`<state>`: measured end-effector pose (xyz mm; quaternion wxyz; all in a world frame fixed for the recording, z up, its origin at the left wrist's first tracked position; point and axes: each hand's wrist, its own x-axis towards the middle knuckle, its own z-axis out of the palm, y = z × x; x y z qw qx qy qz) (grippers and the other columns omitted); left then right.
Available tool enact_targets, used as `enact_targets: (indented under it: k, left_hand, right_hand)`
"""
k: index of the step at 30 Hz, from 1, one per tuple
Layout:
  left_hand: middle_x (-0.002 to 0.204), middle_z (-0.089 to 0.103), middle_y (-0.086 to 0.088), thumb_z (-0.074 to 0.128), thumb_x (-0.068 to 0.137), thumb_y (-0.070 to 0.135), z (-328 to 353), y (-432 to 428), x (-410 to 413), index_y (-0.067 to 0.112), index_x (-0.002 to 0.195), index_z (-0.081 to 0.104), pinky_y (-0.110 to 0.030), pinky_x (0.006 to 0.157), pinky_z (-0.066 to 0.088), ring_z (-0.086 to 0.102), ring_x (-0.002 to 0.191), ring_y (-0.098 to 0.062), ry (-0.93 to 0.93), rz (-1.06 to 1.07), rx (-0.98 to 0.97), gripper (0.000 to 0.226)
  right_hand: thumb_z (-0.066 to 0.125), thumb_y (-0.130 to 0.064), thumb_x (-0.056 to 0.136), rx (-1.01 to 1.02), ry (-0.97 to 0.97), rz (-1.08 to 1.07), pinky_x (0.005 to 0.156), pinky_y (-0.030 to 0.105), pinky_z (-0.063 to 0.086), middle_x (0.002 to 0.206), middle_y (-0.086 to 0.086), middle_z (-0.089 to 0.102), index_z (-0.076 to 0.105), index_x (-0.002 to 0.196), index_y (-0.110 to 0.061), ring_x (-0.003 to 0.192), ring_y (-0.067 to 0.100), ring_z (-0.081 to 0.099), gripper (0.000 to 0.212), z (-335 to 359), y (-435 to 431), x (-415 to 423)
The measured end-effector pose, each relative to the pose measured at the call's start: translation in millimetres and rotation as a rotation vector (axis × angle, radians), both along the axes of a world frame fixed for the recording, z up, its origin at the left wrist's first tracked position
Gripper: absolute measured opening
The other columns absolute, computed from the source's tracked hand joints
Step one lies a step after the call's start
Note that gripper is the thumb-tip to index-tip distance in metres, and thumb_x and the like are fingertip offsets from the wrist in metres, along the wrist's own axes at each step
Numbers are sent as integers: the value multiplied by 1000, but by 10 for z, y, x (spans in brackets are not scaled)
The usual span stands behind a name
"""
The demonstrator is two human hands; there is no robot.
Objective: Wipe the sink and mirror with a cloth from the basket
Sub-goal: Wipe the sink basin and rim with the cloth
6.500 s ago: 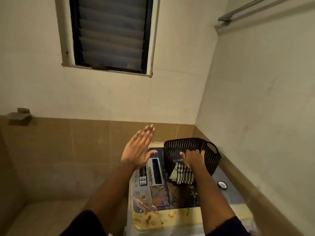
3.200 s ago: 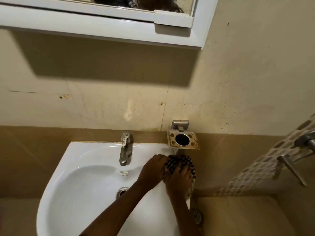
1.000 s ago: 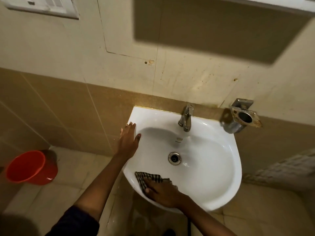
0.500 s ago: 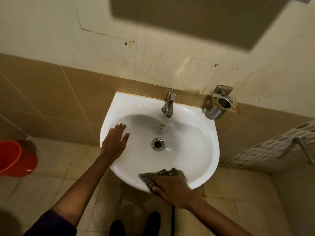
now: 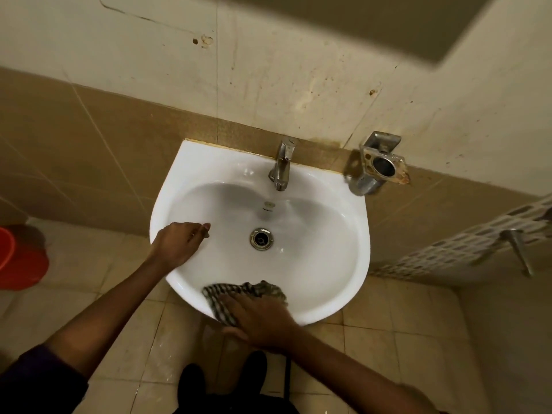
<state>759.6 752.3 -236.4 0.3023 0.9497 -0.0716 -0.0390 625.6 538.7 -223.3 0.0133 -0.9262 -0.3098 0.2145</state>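
A white wall-hung sink fills the middle of the view, and everything else is placed from it. The checked cloth, dark and pale in a small grid, lies bunched on the sink's front rim, part of it draped over the outer edge. The right hand presses flat on top of the cloth with the fingers spread and extended toward the left along the rim; it is open, palm down, not closed around the fabric. The left hand rests on the sink's left rim, its fingers curled loosely inward with the tips reaching over the edge into the bowl; it holds nothing. Both forearms come up from the bottom of the view, and a dark sleeve covers the left upper arm.

At the bottom of the bowl sits a metal drain. A chrome tap stands at the sink's back edge, its spout pointing down into the bowl. On the wall just right of the sink's back corner hangs a metal holder with a round opening and rust at one corner. Well to the left of the sink, on the tiled floor, an orange bucket shows partly at the frame's edge. Below the sink's front rim, two dark shoes stand on the floor tiles.
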Motion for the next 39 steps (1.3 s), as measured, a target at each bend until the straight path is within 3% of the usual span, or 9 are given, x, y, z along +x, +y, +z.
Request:
enact_targets:
  k: [6,10,13,19,23,27,32,36,39]
  left_hand:
    - [74,73,6,20,77,69,21,-3,-13,28,75,71,-31,66,47,62,54,-10,40,47,-28,65]
    - [71,71,8,19,75,68,7,-6,-5,30,68,69,-28,61,42,58,53,-8,39,46,-9,64]
    - [67,68,7,20,76,67,-48,0,12,28,63,67,-25,56,36,58,57,-11,-4,50,18,63]
    - [60,64,7,23,77,67,-122,5,28,25,61,67,-22,54,36,57,58,-9,-59,63,34,63]
    - [62,66,4,20,77,68,-131,15,38,25,62,68,-26,56,40,60,61,-15,-61,54,30,66]
    - [64,66,3,19,77,67,-99,12,41,24,62,67,-27,57,36,60,62,-18,-70,45,31,66]
    - [63,63,6,19,78,65,-49,-14,20,24,60,64,-25,55,35,58,61,-16,-84,45,-11,63]
    - [57,55,11,18,78,64,-16,-13,9,31,54,56,-23,53,32,53,57,-14,-86,50,-17,56]
    - [60,56,12,16,78,65,-2,-12,30,29,57,58,-26,55,34,54,58,-13,-71,43,-37,59]
  right_hand:
    - [-7,-61,92,-171,100,90,104,38,38,129,-6,62,55,127,-31,119,17,57,77,159,-1496,369]
    - [25,-41,97,-535,-110,244,118,36,-3,120,-7,67,67,115,-29,117,18,60,47,103,-2083,1159]
    - [63,-39,79,-710,-270,413,119,39,-8,124,-7,65,66,116,-27,121,17,56,39,69,-2001,1840]
    - [45,-25,87,-494,-421,694,119,35,-1,146,-3,44,44,138,-16,137,16,38,52,-330,-1124,2456]
    - [51,-36,92,-380,-101,499,117,29,8,144,-1,47,47,138,-19,134,17,42,49,-612,-1294,2155]
    - [-21,-62,83,-117,129,134,120,32,-3,159,-4,10,15,150,-25,147,15,5,85,-567,-1557,1706]
    - [28,-72,86,307,698,-605,108,35,36,153,3,27,28,146,-13,137,20,31,84,-293,-903,1065]
    - [20,-35,102,533,957,-364,120,37,5,158,-1,-1,17,149,-19,146,15,0,49,-288,174,667]
    - [19,-31,104,547,760,-195,113,23,13,157,-10,-3,14,148,-31,145,8,-4,45,-338,99,607]
